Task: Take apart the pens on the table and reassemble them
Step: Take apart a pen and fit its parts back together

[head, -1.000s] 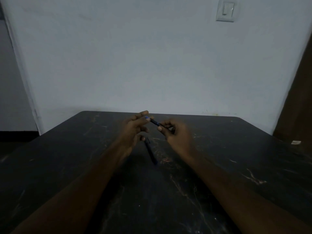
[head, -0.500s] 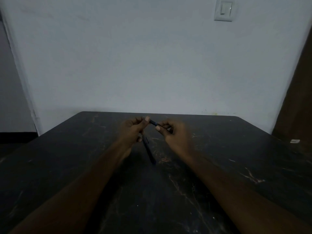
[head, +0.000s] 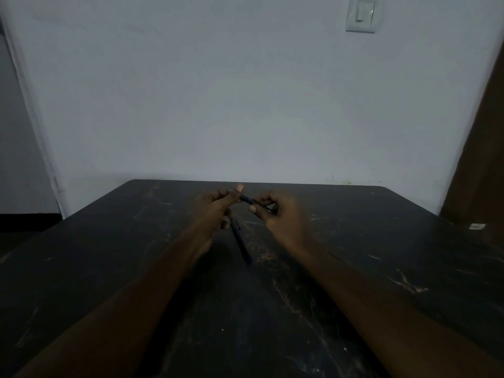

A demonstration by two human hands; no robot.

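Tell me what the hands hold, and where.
One dark pen: the left hand pinches its left end, the right hand its right end.

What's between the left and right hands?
In the head view, only a short stretch of the held pen spans the gap; left hand and right hand each pinch an end. A second pen lies on the table below.

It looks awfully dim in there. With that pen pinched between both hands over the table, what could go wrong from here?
1. The left hand and right hand pinch the pen with their fingertips. A small part might slip free and be hard to spot on the dark, veined table.
2. The second pen lies just below the hands, so a lowered wrist could knock it away.
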